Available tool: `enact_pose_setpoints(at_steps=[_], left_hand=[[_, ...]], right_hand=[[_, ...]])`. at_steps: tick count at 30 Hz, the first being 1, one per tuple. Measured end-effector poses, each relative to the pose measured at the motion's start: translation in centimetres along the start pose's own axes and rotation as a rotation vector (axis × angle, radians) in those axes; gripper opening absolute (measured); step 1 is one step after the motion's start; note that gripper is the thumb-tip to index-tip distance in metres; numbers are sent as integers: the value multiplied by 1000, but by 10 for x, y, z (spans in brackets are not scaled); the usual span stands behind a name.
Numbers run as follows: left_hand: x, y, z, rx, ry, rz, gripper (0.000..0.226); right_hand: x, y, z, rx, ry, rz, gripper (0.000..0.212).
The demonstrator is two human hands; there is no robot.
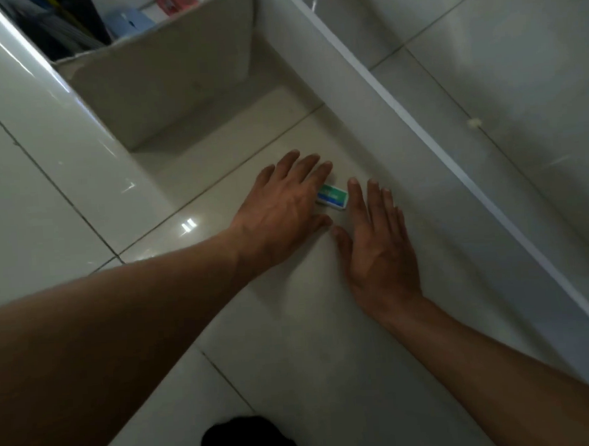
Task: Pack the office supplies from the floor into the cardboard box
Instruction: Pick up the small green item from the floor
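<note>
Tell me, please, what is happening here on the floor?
A person reaches with both hands for a small green and white packet on the tiled floor. The straight fingers of the left hand lie over one end of it, and the right hand rests flat just beside it. It is not lifted yet. The open cardboard box stands beyond the hands and already holds some supplies.

head cam | looks fwd+down, steep | close over floor tiles (291,325)

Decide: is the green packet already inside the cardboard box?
No, the green packet lies on the floor between the left hand and right hand.
</note>
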State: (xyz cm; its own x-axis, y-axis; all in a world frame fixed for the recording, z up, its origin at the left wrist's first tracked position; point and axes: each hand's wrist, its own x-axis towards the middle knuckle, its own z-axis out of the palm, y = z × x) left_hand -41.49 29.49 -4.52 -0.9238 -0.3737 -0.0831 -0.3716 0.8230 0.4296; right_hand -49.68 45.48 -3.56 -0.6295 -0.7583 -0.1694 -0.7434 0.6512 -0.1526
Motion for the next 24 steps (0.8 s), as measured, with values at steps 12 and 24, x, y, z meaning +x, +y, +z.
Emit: enact_pose_setpoints(at_steps=[12, 24], left_hand=[[26, -4, -1, -84, 15, 24, 48], [35, 5, -1, -159, -12, -103, 22]], right_hand=[[26, 0, -1, 234, 33, -68, 51], [43, -19, 5, 321, 116, 44, 41]])
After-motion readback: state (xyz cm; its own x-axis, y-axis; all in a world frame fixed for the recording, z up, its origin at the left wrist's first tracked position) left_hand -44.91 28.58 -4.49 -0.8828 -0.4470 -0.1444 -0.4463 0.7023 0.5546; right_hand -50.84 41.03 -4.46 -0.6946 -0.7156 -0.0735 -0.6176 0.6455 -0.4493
